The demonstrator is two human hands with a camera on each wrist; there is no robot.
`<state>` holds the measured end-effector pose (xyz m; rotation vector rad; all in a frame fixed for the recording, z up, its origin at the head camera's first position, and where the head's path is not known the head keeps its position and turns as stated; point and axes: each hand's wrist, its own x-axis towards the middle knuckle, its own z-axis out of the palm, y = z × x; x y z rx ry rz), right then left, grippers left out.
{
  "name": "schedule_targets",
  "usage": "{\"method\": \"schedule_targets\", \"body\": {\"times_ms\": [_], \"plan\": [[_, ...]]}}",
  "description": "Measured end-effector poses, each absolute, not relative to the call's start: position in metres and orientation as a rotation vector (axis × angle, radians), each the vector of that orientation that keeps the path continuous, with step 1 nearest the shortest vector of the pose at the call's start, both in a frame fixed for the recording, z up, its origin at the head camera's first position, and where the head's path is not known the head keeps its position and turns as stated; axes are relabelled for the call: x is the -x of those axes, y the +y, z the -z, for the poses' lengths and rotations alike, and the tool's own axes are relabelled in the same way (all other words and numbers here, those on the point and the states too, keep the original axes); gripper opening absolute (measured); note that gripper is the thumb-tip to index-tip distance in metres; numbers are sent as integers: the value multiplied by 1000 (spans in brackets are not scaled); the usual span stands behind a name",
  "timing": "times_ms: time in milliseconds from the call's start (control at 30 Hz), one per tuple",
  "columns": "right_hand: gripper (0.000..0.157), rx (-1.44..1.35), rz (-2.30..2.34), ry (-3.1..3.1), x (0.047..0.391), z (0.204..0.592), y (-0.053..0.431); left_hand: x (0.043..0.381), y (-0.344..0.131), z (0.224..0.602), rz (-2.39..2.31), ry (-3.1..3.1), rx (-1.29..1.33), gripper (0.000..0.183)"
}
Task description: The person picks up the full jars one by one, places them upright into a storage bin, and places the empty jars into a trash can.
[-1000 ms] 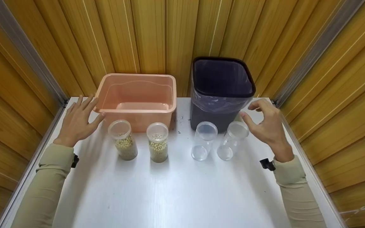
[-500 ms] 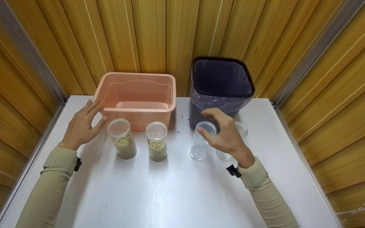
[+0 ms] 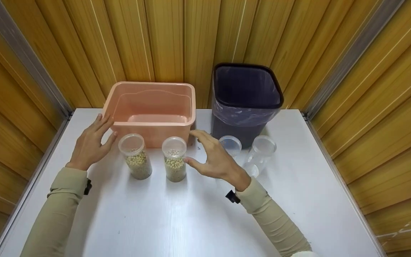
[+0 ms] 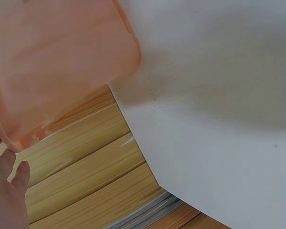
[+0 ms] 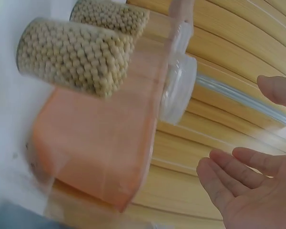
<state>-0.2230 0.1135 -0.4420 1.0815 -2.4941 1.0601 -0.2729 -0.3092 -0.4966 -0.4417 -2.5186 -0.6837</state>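
Two clear lidded jars partly filled with pale yellow round beans stand in front of a pink basin (image 3: 150,132): a left jar (image 3: 139,166) and a right jar (image 3: 175,170). My right hand (image 3: 217,157) hovers just right of the right jar, thumb and fingers spread around a gap. In the right wrist view its fingers (image 5: 229,174) hold nothing; whether the thumb touches the jar is unclear. My left hand (image 3: 90,145) is at the basin's front left corner, fingers extended by the rim. It holds nothing; contact with the rim cannot be told.
Two clear jars without visible contents, a nearer jar (image 3: 230,143) partly behind my right hand and another jar (image 3: 263,151), stand at the right. Behind them is a dark bin (image 3: 239,130) with a plastic liner. Wood-patterned walls (image 3: 162,39) enclose the white table (image 3: 170,221).
My right hand has swept left, from beside the far right jar, past both clear jars, to the right bean jar. My left hand has barely shifted.
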Motion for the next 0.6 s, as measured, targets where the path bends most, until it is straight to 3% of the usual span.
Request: {"method": "schedule_targets", "body": {"times_ms": [300,600], "plan": [[98,-993,-1187,-2620,239,470,82,285,-309,497,666,-2527,459,54],[94,-937,-1381,-2532,249,492,65,294,-308,504,630,-2414,484,47]]}}
